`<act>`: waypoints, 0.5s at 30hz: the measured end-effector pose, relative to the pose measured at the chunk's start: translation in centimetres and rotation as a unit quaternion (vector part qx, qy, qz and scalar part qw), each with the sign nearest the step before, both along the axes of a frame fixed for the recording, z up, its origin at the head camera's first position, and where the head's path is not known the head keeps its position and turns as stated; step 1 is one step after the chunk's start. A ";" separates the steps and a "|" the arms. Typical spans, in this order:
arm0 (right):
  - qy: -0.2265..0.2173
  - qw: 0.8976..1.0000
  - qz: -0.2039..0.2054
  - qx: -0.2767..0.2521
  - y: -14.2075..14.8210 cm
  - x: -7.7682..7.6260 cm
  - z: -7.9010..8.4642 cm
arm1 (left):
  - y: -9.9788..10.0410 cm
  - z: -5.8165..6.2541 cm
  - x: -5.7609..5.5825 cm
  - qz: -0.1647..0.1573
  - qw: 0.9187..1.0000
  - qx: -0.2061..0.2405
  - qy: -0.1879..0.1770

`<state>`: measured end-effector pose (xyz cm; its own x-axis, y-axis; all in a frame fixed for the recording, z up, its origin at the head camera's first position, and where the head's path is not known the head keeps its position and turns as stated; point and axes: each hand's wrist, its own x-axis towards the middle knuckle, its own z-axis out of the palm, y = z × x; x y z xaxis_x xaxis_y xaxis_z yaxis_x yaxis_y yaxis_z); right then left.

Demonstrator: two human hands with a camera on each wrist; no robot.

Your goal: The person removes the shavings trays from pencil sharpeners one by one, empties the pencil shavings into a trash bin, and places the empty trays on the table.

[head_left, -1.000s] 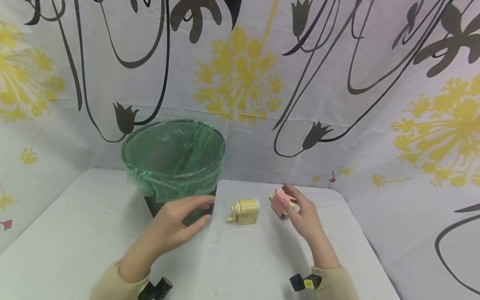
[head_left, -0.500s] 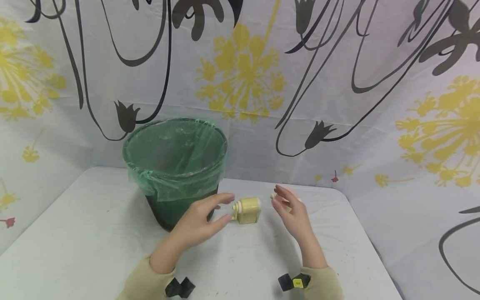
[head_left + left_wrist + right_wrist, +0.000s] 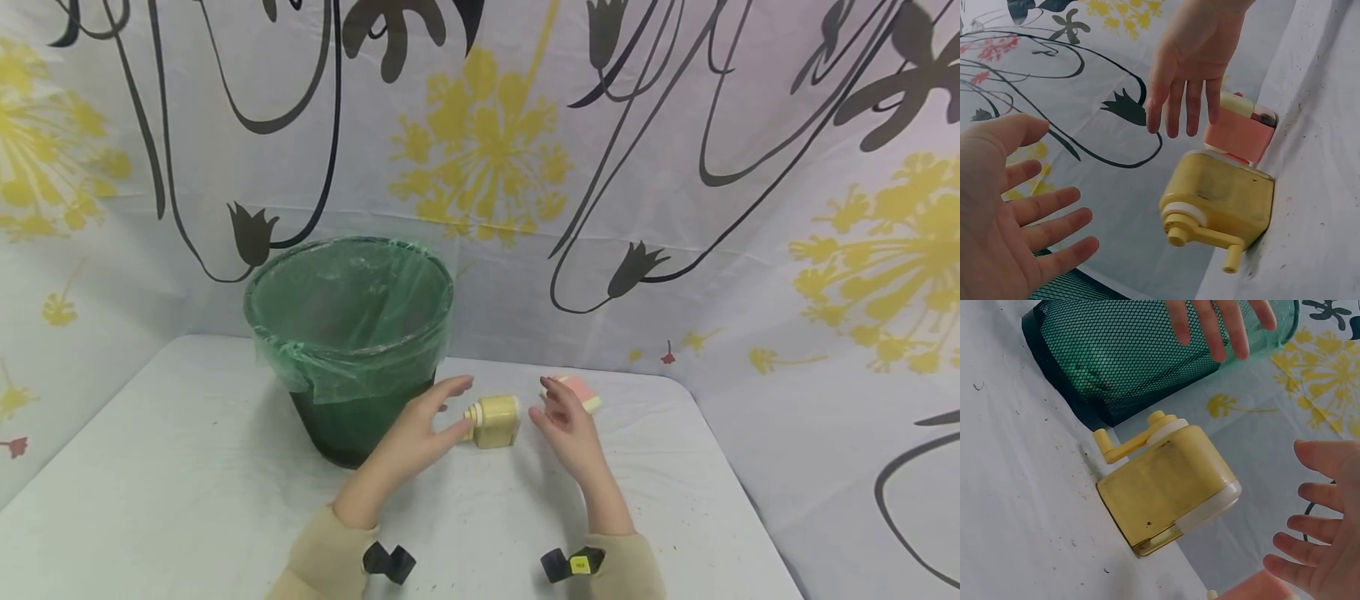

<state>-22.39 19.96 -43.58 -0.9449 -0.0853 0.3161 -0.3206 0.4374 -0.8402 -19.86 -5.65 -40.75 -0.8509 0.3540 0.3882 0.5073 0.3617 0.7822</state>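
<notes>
A yellow crank pencil sharpener (image 3: pixel 498 422) stands on the white table between the two hands. Its crank (image 3: pixel 1213 237) faces the left hand. My left hand (image 3: pixel 422 429) is beside the crank end, fingers extended and apart from the body; in the left wrist view a gap shows between them. My right hand (image 3: pixel 572 433) hovers to the right of the yellow sharpener, its fingers loosely bent and holding nothing. Behind that hand sits a pink pencil sharpener (image 3: pixel 581 389), partly hidden in the head view; more of its pink side (image 3: pixel 1239 134) shows in the left wrist view.
A green mesh wastebasket (image 3: pixel 348 346) with a green plastic liner stands at the back left, close to the left hand. A patterned cloth (image 3: pixel 510 167) hangs behind the white table (image 3: pixel 187 467). Small dark specks lie on the tabletop.
The left hand has moved right, from in front of the wastebasket to the yellow sharpener's crank. The right hand has shifted left, away from the pink sharpener.
</notes>
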 end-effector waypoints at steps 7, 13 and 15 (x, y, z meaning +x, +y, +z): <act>-0.026 1.000 0.002 -0.010 -0.5 0.0 -0.8 | 0.7 -1.4 -0.9 0.018 0.999 -0.006 -0.035; -0.027 1.000 0.012 -0.012 -0.9 -0.1 -1.5 | 1.5 -2.4 -1.5 0.024 0.999 -0.003 -0.040; -0.028 0.999 0.019 -0.013 -1.2 0.2 -1.2 | 1.6 -2.7 -1.7 0.030 0.999 -0.003 -0.043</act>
